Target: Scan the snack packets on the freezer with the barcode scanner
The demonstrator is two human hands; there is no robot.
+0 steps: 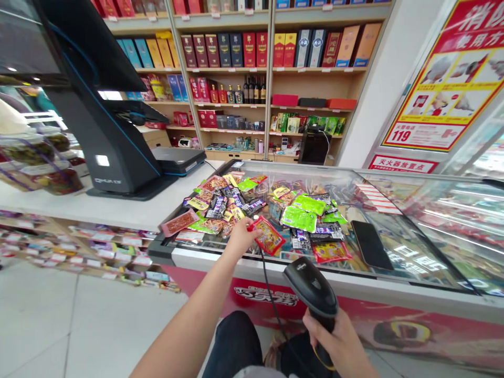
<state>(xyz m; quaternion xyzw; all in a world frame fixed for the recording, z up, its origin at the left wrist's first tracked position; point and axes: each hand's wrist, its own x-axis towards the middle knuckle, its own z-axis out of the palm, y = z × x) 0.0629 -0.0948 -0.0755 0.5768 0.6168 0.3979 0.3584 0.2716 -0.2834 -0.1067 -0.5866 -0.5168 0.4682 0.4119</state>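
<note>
My left hand (pixel 241 239) pinches the corner of a red and yellow snack packet (pixel 268 235) just over the glass top of a chest freezer (pixel 220 258). In my right hand (pixel 342 336) is a black barcode scanner (pixel 311 286), held by its handle with its head tilted toward the freezer. A heap of mixed snack packets (pixel 216 206) lies beyond my left hand. To its right sits a second pile, with bright green packets (pixel 299 218) on top and a red packet (pixel 331 252) at its near edge.
A black phone (pixel 370 244) lies on the glass at the right. On the left, a checkout terminal (pixel 118 126) stands on a white counter (pixel 79 207) near jars (pixel 59 178). Shelves of boxes and bottles (pixel 252 89) line the back. The scanner's cable (pixel 271 294) hangs before the freezer.
</note>
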